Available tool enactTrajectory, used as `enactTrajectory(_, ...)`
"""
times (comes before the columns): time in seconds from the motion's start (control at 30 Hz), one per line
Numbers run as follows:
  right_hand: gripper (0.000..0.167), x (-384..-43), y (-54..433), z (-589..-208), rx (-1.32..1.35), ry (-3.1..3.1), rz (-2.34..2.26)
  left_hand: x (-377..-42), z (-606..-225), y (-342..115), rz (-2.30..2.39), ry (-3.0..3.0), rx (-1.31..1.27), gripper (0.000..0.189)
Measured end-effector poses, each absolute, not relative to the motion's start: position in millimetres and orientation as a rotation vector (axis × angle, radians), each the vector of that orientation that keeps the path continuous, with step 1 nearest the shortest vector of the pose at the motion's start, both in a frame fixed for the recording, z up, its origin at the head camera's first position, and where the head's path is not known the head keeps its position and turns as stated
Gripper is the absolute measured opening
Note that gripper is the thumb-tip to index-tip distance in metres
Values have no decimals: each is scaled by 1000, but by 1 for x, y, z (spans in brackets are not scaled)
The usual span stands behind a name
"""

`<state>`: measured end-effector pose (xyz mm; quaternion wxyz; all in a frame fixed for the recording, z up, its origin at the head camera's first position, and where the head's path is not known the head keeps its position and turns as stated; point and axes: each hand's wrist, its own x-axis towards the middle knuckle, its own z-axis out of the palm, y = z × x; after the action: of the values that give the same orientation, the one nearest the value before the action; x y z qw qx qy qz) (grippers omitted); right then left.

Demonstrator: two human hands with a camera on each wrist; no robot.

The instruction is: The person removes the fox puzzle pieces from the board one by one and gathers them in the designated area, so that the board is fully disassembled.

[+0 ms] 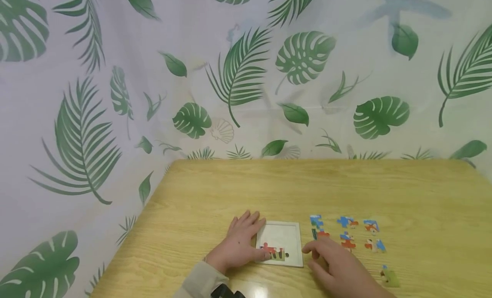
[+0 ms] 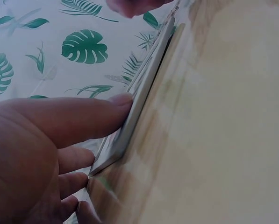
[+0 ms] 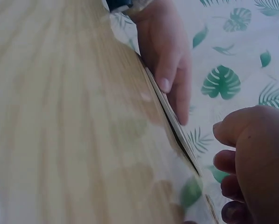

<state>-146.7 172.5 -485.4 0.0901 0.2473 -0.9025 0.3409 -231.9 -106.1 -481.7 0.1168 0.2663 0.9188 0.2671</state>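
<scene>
A shallow white puzzle tray (image 1: 278,232) lies on the table, with joined jigsaw pieces (image 1: 277,253) in red and green along its lower left part. My left hand (image 1: 241,242) rests at the tray's left side, fingers spread and fairly straight. Its thumb (image 2: 116,108) reaches over the rim onto the joined pieces. Just off the tray's right edge is my right hand (image 1: 332,261), fingers loosely bent, with a gap between thumb and index finger. Nothing shows in its fingers (image 3: 230,161). A blue piece (image 1: 316,220) and a partly covered red one (image 1: 323,233) lie beyond that hand.
More loose jigsaw pieces lie to the right: a fox piece (image 1: 371,226), a red-and-blue piece (image 1: 347,241), a blue-edged piece (image 1: 379,245) and a green one (image 1: 391,277) nearer the front. A leaf-patterned curtain (image 1: 246,93) stands behind the wooden table (image 1: 215,182).
</scene>
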Motion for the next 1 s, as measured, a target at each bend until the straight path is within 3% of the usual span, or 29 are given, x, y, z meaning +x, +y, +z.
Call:
enactTrajectory(0.5,22,-165,115,-485,588,-2879,820,-229,-486,-106,745,2706,808,91)
enactTrajectory(0.8,19,-167,110,-486,556,-2910,737,-229,-484,-107,742,2709,805,91)
enactTrajectory(1.0,16,-168,110,-486,571,-2878,736,-231,-483,-106,726,2729,821,81)
